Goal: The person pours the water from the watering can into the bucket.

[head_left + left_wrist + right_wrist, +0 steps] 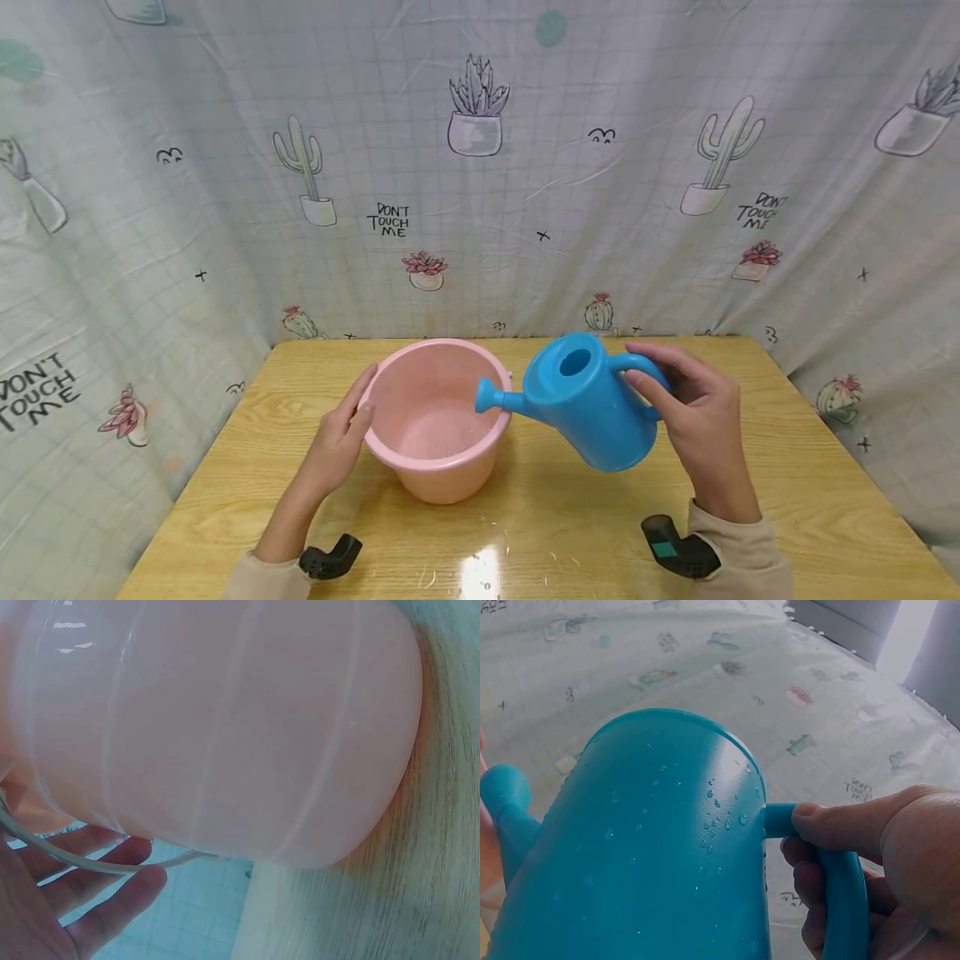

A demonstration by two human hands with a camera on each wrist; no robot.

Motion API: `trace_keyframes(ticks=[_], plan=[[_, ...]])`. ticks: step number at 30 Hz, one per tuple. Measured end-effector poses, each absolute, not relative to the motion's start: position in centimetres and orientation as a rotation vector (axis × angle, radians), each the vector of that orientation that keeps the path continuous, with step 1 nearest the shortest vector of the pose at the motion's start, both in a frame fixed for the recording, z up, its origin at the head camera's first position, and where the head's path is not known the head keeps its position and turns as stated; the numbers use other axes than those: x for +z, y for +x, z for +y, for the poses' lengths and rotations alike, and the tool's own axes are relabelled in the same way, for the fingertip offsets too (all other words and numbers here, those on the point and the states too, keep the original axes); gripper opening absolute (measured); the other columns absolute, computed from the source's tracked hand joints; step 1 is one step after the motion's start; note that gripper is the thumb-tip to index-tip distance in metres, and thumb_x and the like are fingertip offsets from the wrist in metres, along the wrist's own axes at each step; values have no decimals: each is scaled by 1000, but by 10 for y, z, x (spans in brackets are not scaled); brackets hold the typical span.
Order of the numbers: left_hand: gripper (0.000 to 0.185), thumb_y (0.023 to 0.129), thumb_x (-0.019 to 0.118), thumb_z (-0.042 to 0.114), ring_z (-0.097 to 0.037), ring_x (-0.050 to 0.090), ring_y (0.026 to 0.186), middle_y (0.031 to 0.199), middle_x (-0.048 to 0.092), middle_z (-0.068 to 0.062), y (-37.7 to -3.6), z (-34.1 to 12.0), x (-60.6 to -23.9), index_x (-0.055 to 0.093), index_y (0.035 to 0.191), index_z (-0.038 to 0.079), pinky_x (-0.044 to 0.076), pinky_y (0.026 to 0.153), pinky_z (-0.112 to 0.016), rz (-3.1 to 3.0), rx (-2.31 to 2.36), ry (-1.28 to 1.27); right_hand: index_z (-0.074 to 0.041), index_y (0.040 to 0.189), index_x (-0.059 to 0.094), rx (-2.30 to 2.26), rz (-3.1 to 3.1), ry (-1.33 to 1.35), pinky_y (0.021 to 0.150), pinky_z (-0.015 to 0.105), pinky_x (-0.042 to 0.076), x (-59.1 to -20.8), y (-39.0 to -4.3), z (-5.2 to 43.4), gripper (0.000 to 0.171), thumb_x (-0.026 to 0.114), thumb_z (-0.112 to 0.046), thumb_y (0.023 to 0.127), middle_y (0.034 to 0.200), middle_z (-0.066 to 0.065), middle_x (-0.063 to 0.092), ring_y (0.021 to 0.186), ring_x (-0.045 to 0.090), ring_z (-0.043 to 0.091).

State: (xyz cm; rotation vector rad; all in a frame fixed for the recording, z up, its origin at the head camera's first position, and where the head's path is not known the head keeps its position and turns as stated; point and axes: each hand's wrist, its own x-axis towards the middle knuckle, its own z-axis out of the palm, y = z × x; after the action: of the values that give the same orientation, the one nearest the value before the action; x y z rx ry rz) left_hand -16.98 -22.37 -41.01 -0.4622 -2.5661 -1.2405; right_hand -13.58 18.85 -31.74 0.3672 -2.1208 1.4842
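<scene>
Both hands were at work over the counter (787, 500). The right hand (701, 421) gripped the handle (840, 892) of a blue can (592, 404), fingers curled through the loop and thumb pressed along its top, as the right wrist view showed plainly. It held the can off the counter, tilted, with the spout (491, 398) reaching over the rim of a pink bucket (438, 417). The left hand (341, 437) lay against the bucket's outer wall with its fingers fairly straight, touching rather than clasping; in the left wrist view the fingers (112, 889) sat just under the thin wire bail (90, 862).

The can looked like stiff moulded plastic, probably light when empty and heavier with water inside. Droplets (720, 814) beaded its side, so the body was likely slippery; the handle seemed the sound place to take hold. The bucket stood upright on the counter, near its middle, and appeared thin-walled, light and easy to nudge, so a steadying palm at the side suited it. Whether water was leaving the spout could not be told.
</scene>
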Motion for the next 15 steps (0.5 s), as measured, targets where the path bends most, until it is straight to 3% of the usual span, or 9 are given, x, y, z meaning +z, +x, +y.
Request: trace_keyframes(ticks=[3, 10, 15], plan=[[50, 106, 35, 20, -31, 51, 130, 155, 37, -10, -168, -225, -411, 25, 154, 26, 52, 91, -45, -2556, -1233, -460, -3, 122, 65, 1479, -2125, 369, 89, 14, 50, -317, -136, 187, 34, 66, -1, 89, 113, -3, 69, 100, 66, 7], [50, 106, 35, 21, -31, 50, 131, 155, 37, -10, -169, -224, -409, 25, 155, 22, 49, 94, -52, -2543, -1236, -465, -3, 122, 65, 1466, -2123, 366, 88, 14, 50, -315, -136, 187, 34, 66, 0, 88, 111, -5, 69, 99, 66, 7], [50, 106, 35, 22, -30, 54, 126, 153, 39, -12, -168, -224, -408, 26, 155, 20, 53, 89, -44, -2558, -1222, -456, -1, 121, 65, 1479, -2118, 374, 88, 14, 50, -316, -135, 185, 34, 67, 1, 88, 109, -10, 68, 99, 66, 6]])
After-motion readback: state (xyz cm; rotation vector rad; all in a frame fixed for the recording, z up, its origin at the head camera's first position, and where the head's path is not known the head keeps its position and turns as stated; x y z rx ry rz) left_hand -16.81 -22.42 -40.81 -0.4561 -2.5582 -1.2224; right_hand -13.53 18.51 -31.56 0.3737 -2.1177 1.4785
